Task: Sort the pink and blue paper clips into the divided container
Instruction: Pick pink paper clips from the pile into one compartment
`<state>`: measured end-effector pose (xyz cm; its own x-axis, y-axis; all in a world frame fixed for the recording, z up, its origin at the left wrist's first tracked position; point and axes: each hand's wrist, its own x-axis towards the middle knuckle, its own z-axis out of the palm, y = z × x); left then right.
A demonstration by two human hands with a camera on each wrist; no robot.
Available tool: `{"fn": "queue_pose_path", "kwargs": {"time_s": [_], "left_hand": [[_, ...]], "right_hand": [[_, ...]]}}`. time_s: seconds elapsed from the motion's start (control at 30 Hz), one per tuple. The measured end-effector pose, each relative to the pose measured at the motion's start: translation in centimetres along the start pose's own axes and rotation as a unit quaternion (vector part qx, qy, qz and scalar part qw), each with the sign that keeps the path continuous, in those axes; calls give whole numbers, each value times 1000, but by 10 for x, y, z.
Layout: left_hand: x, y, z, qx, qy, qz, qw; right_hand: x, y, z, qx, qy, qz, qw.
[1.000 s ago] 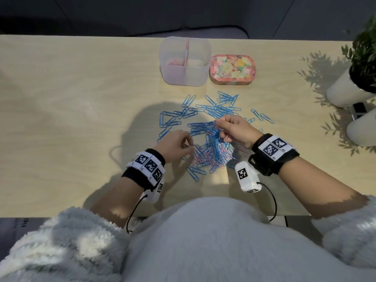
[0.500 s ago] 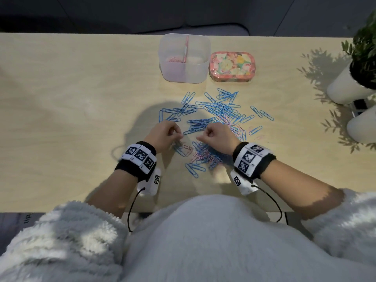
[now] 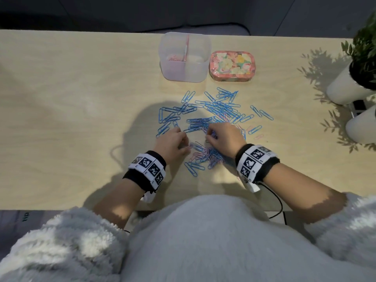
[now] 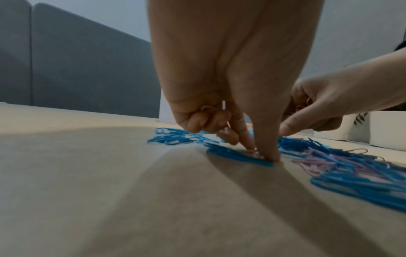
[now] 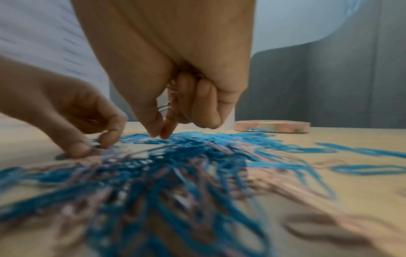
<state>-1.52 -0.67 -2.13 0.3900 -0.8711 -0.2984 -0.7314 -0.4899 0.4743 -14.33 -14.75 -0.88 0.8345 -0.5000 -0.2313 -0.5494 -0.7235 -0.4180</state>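
Note:
Blue paper clips (image 3: 215, 107) lie scattered on the table, with pink paper clips (image 3: 198, 154) mixed in near the front. My left hand (image 3: 183, 143) pinches a pink clip (image 4: 252, 153) against the table with thumb and forefinger (image 4: 266, 147), and its curled fingers keep another pink clip (image 4: 207, 108). My right hand (image 3: 209, 137) picks at the pile, its fingertips (image 5: 153, 132) down among the clips and pink clips (image 5: 164, 107) tucked in its curled fingers. The clear divided container (image 3: 203, 64) stands behind the pile, with a few pink clips in its left compartment.
A flowered tin (image 3: 232, 66) sits right of the container. Two white plant pots (image 3: 343, 86) stand at the table's right edge. Bare wooden table (image 3: 71, 110) stretches to the left. Wrist cables (image 3: 278, 202) hang over the front edge.
My right hand has drawn back from the pile's far part to its near middle. The left hand has shifted only slightly at the pile's left side.

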Motion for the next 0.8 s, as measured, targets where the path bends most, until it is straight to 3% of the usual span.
{"fn": "queue_pose_path", "kwargs": {"time_s": [0.13,0.2,0.3,0.37,0.5,0.63,0.73,0.8], "left_hand": [[2,4,-4,24,-14,6,1000],[3,5,-5,89,-20,25,996],[6,4,-4,180,-6,55,982],[6,2,-3,183,7,60,981],[5,-7,-2,-27,43,19,999],[6,-11,-5,-220,43,-51,973],[11,-7,-10,-331,21,-122,935],[14,-5,-15,-432,4,-204,878]], "right_hand": [[4,-26,12,-12,-61,-42,997],[6,-29,18,-41,-86,-51,994],[11,-29,20,-36,-86,-38,995],[13,-27,17,0,-80,-12,997],[13,-13,8,86,-14,26,996],[6,-1,-2,67,60,46,995],[-5,-7,-1,37,23,8,999],[-10,-13,4,5,-23,0,1000]]}}
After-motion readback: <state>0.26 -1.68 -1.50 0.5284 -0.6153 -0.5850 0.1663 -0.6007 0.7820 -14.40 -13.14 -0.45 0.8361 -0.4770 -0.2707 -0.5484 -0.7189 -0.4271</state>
